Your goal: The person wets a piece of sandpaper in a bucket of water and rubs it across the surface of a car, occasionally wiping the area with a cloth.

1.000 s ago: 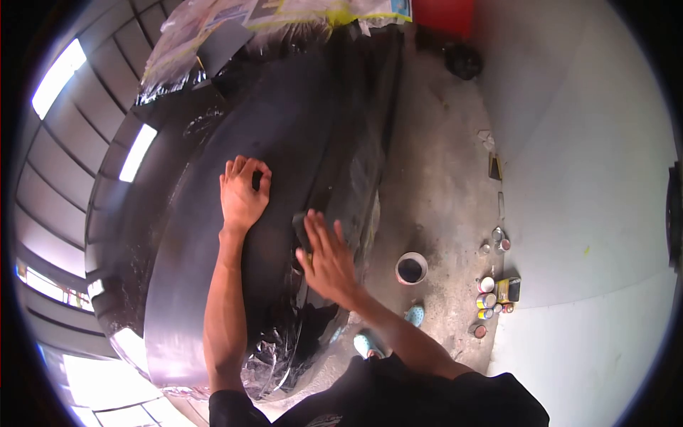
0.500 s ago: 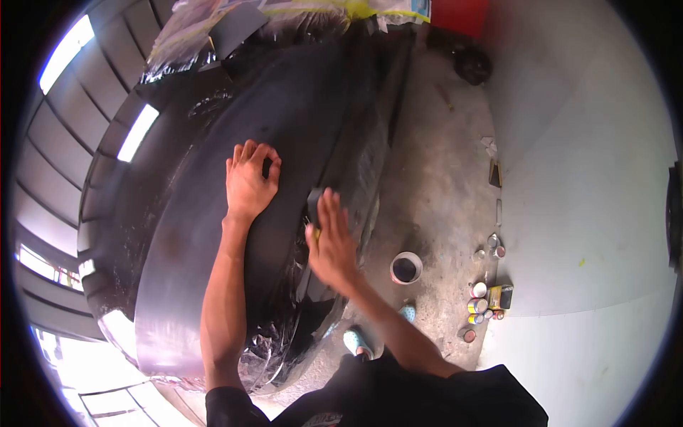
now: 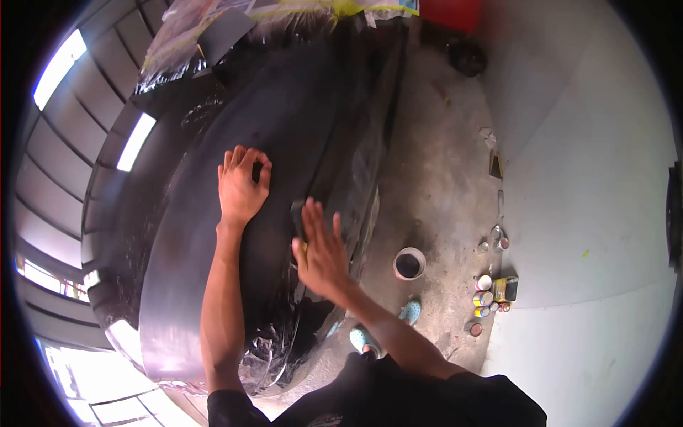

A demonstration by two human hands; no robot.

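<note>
A long, curved, dark matte vehicle panel [image 3: 284, 107] lies beneath both hands. My left hand [image 3: 243, 186] rests on its surface, fingers curled and the thumb bent round towards the forefinger in a ring. Whatever its fingertips may hold is hidden. Lower and to the right, my right hand [image 3: 321, 252] presses a dark sanding block [image 3: 297, 212] against the panel near its side edge. The fingers reach along the block with the thumb on its near side, where a bit of yellow shows. Most of the block is covered by the hand.
Crinkled plastic sheeting [image 3: 267, 352] hangs along the panel's lower edge, and taped masking film [image 3: 185, 46] covers the far end. On the concrete floor [image 3: 441, 178] stand a bucket of dark liquid [image 3: 409, 264] and several cans [image 3: 483, 299], beside a pale wall [image 3: 583, 178].
My right hand has slid the sanding block slightly left and down in view. The left hand appears a little further left, while the whole view has shifted slightly.
</note>
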